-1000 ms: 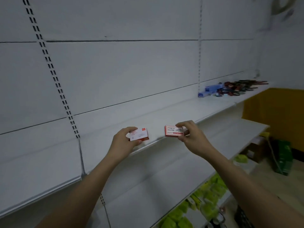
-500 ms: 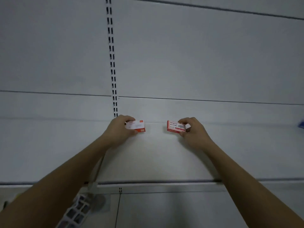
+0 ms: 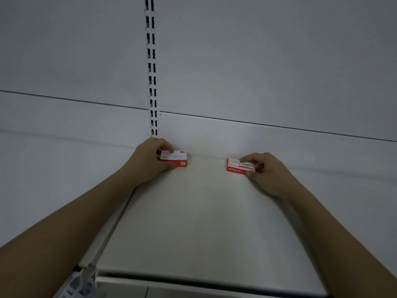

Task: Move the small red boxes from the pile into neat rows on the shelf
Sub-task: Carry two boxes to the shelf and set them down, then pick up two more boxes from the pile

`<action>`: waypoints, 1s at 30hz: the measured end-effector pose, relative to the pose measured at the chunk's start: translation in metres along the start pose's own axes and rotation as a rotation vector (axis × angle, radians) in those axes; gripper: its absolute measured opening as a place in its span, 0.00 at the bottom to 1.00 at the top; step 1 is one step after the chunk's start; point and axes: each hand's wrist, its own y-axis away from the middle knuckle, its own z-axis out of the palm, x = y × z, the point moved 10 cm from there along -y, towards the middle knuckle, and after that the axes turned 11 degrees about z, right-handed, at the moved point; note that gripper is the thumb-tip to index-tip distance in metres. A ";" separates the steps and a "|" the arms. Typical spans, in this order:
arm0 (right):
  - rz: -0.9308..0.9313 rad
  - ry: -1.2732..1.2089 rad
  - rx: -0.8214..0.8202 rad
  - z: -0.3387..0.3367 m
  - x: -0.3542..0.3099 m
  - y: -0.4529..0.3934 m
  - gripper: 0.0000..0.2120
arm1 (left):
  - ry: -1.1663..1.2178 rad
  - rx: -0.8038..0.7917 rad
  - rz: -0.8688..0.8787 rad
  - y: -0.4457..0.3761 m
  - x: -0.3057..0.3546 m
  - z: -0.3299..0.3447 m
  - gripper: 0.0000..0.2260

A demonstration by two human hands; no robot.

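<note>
Two bare forearms, no sleeves in view, left hand and right hand ungloved, no rings, watch or wristbands visible

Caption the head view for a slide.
Left hand and right hand each hold a small red box at the shelf's back.

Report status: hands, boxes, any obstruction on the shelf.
Left hand grips one red box, right hand grips the other. Both at the shelf back. Nothing between them.
</note>
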 end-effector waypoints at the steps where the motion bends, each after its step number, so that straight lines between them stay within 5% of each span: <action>1: 0.002 0.003 0.006 0.001 0.001 -0.001 0.15 | 0.001 0.002 -0.006 0.000 -0.001 0.000 0.15; 8: -0.006 -0.071 -0.031 0.000 -0.002 -0.004 0.14 | 0.046 -0.001 -0.027 0.002 -0.009 0.002 0.17; 14: -0.029 -0.390 0.296 -0.048 -0.042 0.023 0.05 | -0.074 0.103 -0.102 0.021 0.019 -0.024 0.22; 21: -0.313 -0.170 -0.223 0.017 -0.186 0.066 0.14 | -0.476 -0.020 -0.384 0.098 0.040 -0.108 0.27; 30: -0.494 -0.014 -0.428 0.094 -0.343 0.149 0.21 | -0.555 0.083 -0.688 0.243 0.014 -0.265 0.19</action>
